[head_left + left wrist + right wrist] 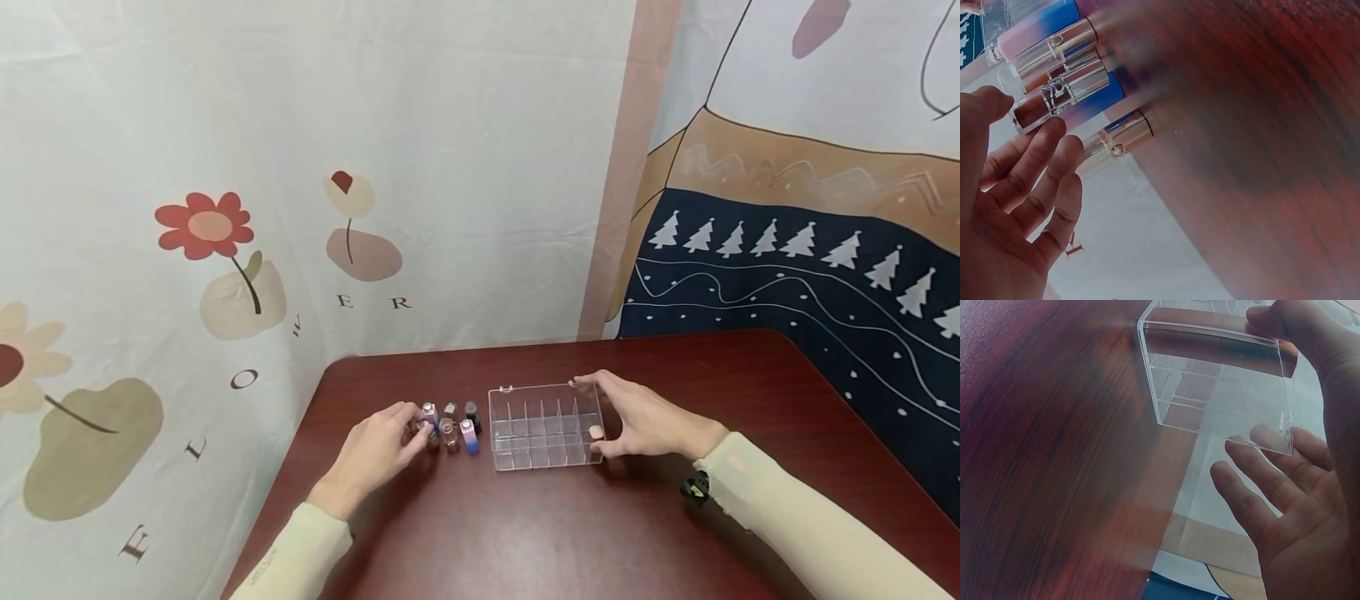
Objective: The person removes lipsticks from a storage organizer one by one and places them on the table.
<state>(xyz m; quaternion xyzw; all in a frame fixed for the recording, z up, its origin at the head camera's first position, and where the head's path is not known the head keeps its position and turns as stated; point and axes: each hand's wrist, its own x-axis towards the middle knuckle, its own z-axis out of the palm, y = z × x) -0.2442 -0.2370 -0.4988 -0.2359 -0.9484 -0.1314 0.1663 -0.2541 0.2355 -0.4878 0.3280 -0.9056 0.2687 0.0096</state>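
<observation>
My left hand is at the left end of a small group of lip gloss tubes. Its thumb and fingertips pinch the upper end of one clear-and-brown tube. Beside that stand a pink-and-blue tube and another clear tube; more tubes stand just behind. My right hand grips the right end of a clear divided plastic box, thumb at the front edge and fingers at the back. Through the clear side wall in the right wrist view, inner dividers show.
A dark red-brown wooden table bears the box and tubes. Behind it hangs a pale flower-printed cloth, and at the right a dark blue cloth with white trees. A black band sits at my right sleeve.
</observation>
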